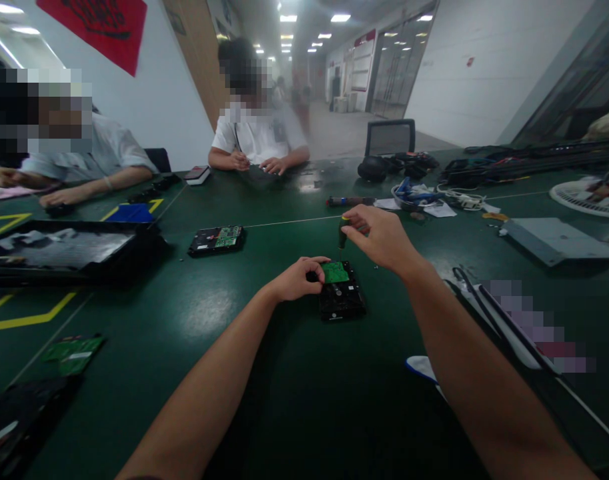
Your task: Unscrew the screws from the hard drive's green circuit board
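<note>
A black hard drive (pixel 341 300) with a green circuit board (pixel 334 272) on top lies on the dark green table (pixel 264 373) in front of me. My left hand (pixel 298 279) is closed on the drive's left far corner and steadies it. My right hand (pixel 379 237) is closed on the handle of a small screwdriver (pixel 342 235), which stands upright with its tip at the far edge of the board.
A second hard drive (pixel 216 240) lies further left. A black tray (pixel 64 250) sits at the left, loose green boards (pixel 73 352) near the left front. Tools and cables (pixel 414 195) lie beyond my right hand. Two people sit across the table.
</note>
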`<action>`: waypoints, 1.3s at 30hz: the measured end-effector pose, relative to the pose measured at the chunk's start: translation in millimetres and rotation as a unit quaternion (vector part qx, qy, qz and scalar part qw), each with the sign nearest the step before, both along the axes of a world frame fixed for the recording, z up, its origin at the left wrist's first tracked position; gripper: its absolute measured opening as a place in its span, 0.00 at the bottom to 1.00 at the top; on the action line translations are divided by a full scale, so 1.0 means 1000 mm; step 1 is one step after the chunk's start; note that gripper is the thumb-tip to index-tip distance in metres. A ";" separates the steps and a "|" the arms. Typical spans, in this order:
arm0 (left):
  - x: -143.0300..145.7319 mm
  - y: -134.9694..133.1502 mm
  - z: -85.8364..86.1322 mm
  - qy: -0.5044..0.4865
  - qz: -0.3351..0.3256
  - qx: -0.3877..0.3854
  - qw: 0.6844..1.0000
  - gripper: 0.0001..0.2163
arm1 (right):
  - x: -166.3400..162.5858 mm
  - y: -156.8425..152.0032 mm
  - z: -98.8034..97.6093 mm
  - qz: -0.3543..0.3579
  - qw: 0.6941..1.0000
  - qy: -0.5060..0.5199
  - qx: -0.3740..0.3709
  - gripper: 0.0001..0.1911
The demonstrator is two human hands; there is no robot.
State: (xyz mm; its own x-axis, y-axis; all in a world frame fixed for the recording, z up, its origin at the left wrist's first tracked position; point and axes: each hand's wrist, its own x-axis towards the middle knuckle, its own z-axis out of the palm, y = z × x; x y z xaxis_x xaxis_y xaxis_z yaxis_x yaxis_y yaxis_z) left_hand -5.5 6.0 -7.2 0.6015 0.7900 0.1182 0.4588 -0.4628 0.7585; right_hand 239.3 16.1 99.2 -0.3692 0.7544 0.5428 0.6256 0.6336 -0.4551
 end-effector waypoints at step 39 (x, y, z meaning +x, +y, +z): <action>0.000 0.000 0.000 0.006 0.001 -0.012 1.000 0.07 | 0.000 0.000 0.000 -0.023 0.999 -0.013 0.033 0.05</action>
